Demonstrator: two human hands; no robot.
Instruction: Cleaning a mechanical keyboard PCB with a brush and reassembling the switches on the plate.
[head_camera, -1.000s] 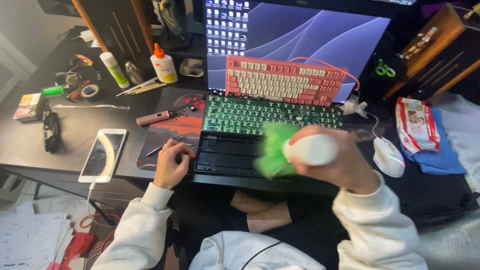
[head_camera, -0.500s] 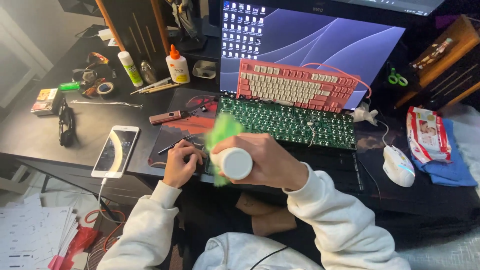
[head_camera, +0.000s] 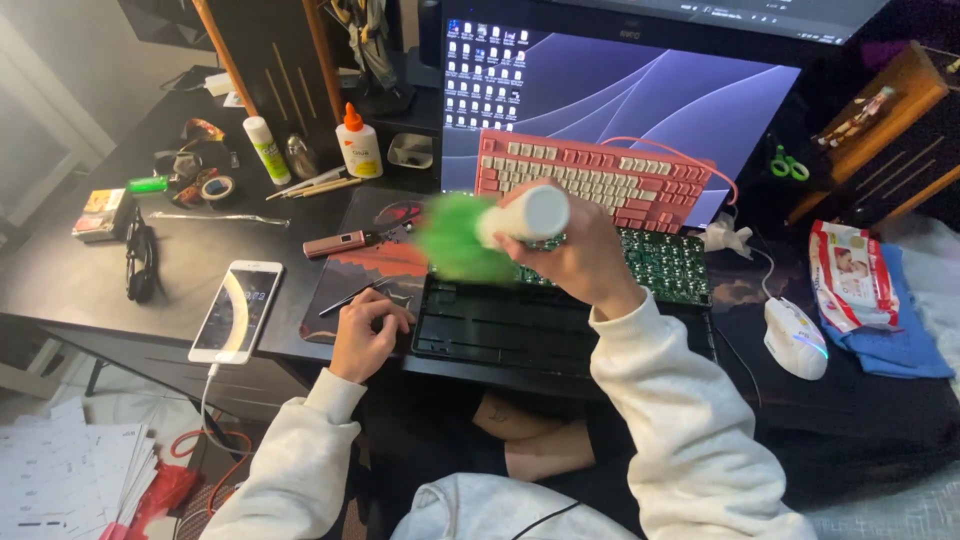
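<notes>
A: Head view. Right hand (head_camera: 570, 255)?
B: Up in the air, wrapped tight around a white handle (head_camera: 525, 215). Green duster (head_camera: 458, 240) on the end, all blurry.

A: Where over the surface (head_camera: 120, 270)?
B: Above the green board (head_camera: 665, 262), in front of the pink keyboard (head_camera: 590, 180).

A: Left hand (head_camera: 365, 335)?
B: Down low, fingers curled loosely, holding nothing. Resting on the left edge of the black tray (head_camera: 520, 328), next to a pen (head_camera: 348, 299) on the mat (head_camera: 365, 268).

A: Black tray where?
B: Right in front of the green board, touching it, close to the body.

A: Behind the pink keyboard?
B: Big screen (head_camera: 640, 90), purple and blue.

A: On the left?
B: Phone (head_camera: 237, 311) lying flat with a white cable going down. Glasses (head_camera: 140, 262) further left. Glue bottle (head_camera: 358, 147) with an orange tip and a glue stick (head_camera: 266, 150) at the back, near some tape (head_camera: 218, 188).

A: On the right?
B: White mouse (head_camera: 795, 338), well apart from the hands. Packet (head_camera: 850, 275) on a blue cloth (head_camera: 905, 340) past it. Green scissors (head_camera: 788, 165) up behind.

A: Down at the bottom?
B: White sleeves, and papers (head_camera: 70, 475) on the floor at the left.
</notes>
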